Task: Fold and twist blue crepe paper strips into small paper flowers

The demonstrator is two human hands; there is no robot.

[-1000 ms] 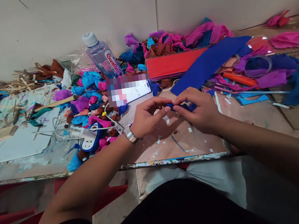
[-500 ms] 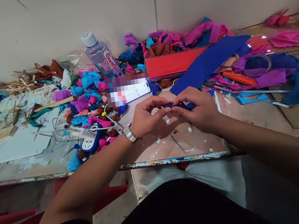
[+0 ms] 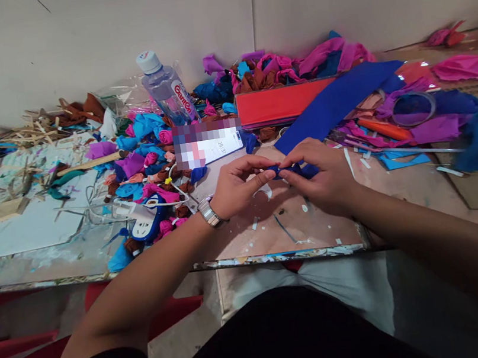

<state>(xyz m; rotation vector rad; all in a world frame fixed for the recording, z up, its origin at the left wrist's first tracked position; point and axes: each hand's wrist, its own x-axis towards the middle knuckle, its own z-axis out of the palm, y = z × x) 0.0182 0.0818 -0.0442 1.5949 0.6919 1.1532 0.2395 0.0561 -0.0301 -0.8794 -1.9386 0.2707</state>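
Observation:
Both hands meet over the worktable and pinch a small piece of dark blue crepe paper [image 3: 295, 169], bunched and partly hidden by the fingers. My left hand [image 3: 240, 186], with a metal watch on its wrist, grips one end between thumb and fingertips. From the other side my right hand [image 3: 322, 175] pinches the same piece, its thumb and forefinger close to the left fingertips. Behind the right hand lies a wide blue paper strip [image 3: 331, 104], slanting over a red box or stack [image 3: 279, 103]. A phone [image 3: 220, 144] with a lit screen lies beyond the left hand.
A clear bottle [image 3: 168, 91] stands behind the phone. Many crumpled coloured paper pieces [image 3: 131, 165] surround a blue-white power strip [image 3: 146, 221] at left. To the right are a tape roll [image 3: 412, 109], an orange-handled tool [image 3: 384, 128] and paper scraps. The table edge [image 3: 277, 257] runs in front of me.
The view has shifted slightly. Both hands stay together on the blue crepe paper, with only small finger movement. Nothing has been let go.

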